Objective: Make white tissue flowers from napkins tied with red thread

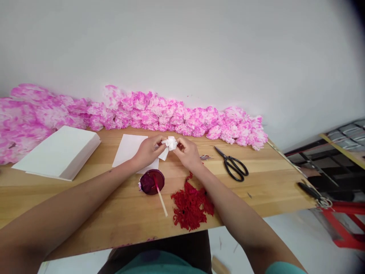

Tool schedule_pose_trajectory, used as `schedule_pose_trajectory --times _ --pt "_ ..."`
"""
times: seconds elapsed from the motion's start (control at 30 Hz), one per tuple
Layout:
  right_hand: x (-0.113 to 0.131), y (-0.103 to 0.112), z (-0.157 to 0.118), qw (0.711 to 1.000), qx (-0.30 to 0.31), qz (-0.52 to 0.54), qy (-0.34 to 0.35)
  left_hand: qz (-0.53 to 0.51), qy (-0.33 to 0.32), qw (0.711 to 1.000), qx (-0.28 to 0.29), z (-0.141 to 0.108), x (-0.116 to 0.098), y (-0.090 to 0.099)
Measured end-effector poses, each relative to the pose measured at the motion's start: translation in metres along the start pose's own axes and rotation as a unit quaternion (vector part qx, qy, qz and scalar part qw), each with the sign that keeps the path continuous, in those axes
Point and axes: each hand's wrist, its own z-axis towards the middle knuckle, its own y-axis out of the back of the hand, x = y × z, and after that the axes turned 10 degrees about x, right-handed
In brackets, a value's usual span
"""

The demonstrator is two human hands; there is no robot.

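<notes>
I see my left hand [148, 149] and right hand [188, 153] pinching crumpled white paper [171, 143] at frame centre, red yarn [189, 208] lower centre on the worktop [114, 222], black scissors [235, 168] right of centre.

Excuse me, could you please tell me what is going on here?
A person's left hand and right hand hold a crumpled white piece between them above the table. Nearer the body are a dark red dish with a stick in it and some red yarn. Black scissors lie to the right; pink-and-white ruffled flowers line the wall.
</notes>
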Motion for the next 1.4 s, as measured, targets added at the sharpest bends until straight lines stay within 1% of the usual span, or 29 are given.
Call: schedule_pose_trajectory --times 0.07,0.13,0.2,0.3,0.37,0.4,0.5,0.6,0.73,0.8,0.87,0.97,1.03,1.13,1.27,1.33,1.4 --pt "-0.003 0.000 0.001 1.000 0.012 0.012 -0.009 -0.010 -0.003 1.000 -0.007 0.000 0.002 0.000" --pt "-0.006 0.000 0.002 1.000 0.006 0.015 -0.016 -0.030 0.000 1.000 -0.004 0.000 0.002 0.002" --pt "-0.009 0.000 0.004 1.000 -0.015 0.018 -0.020 -0.049 -0.009 0.999 -0.006 0.000 0.001 0.004" --pt "-0.013 0.000 0.007 0.997 -0.053 0.049 -0.029 -0.047 -0.026 0.997 -0.050 0.000 0.001 0.007" --pt "-0.015 0.001 0.009 0.993 -0.080 0.075 -0.036 -0.057 -0.018 0.996 -0.070 0.001 0.003 0.007" --pt "-0.016 0.001 0.010 0.991 -0.091 0.085 -0.037 -0.077 -0.014 0.995 -0.068 0.003 0.005 0.006" --pt "-0.018 0.002 0.012 0.987 -0.113 0.103 -0.043 -0.135 -0.010 0.990 -0.037 0.007 0.010 0.005" --pt "-0.020 0.003 0.014 0.986 -0.117 0.111 -0.051 -0.130 0.011 0.991 0.003 0.009 0.009 0.007" --pt "-0.022 0.002 0.016 0.983 -0.127 0.118 -0.059 -0.148 0.034 0.986 0.065 0.004 -0.004 0.013" --pt "-0.022 0.002 0.017 0.983 -0.129 0.122 -0.050 -0.147 0.047 0.985 0.079 0.000 -0.012 0.015" --pt "-0.021 0.002 0.016 0.984 -0.124 0.127 -0.035 -0.145 0.068 0.984 0.079 -0.004 -0.018 0.014" --pt "-0.017 0.001 0.014 0.985 -0.107 0.131 -0.024 -0.161 0.090 0.982 0.049 -0.007 -0.021 0.011" --pt "-0.016 -0.001 0.013 0.986 -0.102 0.131 -0.021 -0.173 0.088 0.981 0.024 -0.009 -0.020 0.010" --pt "-0.017 -0.005 0.013 0.986 -0.100 0.131 -0.003 -0.177 0.081 0.981 0.008 -0.014 -0.016 0.011" --pt "-0.017 -0.006 0.013 0.985 -0.074 0.154 0.002 -0.187 0.076 0.979 -0.019 -0.026 -0.009 0.013" --pt "-0.019 -0.003 0.013 0.981 -0.077 0.176 -0.007 -0.206 0.069 0.975 -0.048 -0.031 -0.005 0.015" --pt "-0.021 0.001 0.013 0.978 -0.096 0.182 -0.023 -0.240 0.051 0.966 -0.082 -0.032 -0.002 0.018"
